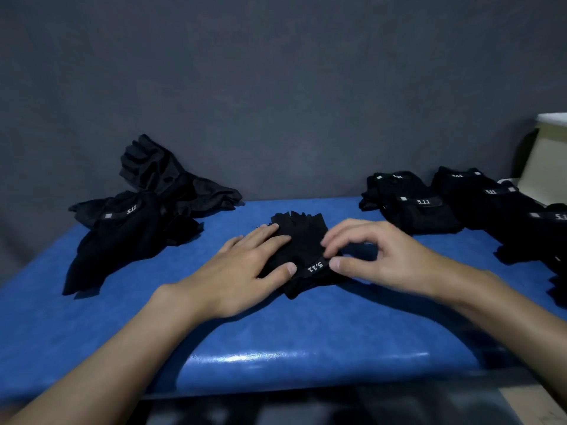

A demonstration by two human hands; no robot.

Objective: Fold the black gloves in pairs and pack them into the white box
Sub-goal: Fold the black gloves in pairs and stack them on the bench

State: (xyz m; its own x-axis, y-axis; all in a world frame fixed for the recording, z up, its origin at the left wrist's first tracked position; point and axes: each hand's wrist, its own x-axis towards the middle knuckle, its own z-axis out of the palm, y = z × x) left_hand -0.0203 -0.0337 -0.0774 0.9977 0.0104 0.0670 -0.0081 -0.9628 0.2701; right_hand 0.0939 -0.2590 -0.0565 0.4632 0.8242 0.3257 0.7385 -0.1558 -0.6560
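A black fingerless glove pair (302,240) with a white "5.11" wrist label lies in the middle of the blue table (276,332). My left hand (245,271) lies flat on its left half, fingers straight and thumb beside the label. My right hand (383,256) hovers over the right side, fingers curled, thumb tip and fingertips touching the wrist strap by the label. A loose heap of black gloves (138,216) sits at the left back. Folded glove pairs (445,200) lie in rows at the right. The white box (549,154) stands at the far right edge.
A dark grey cloth wall rises behind the table. The table's glossy front edge runs below my forearms. More folded gloves (552,265) reach the right border near my right forearm.
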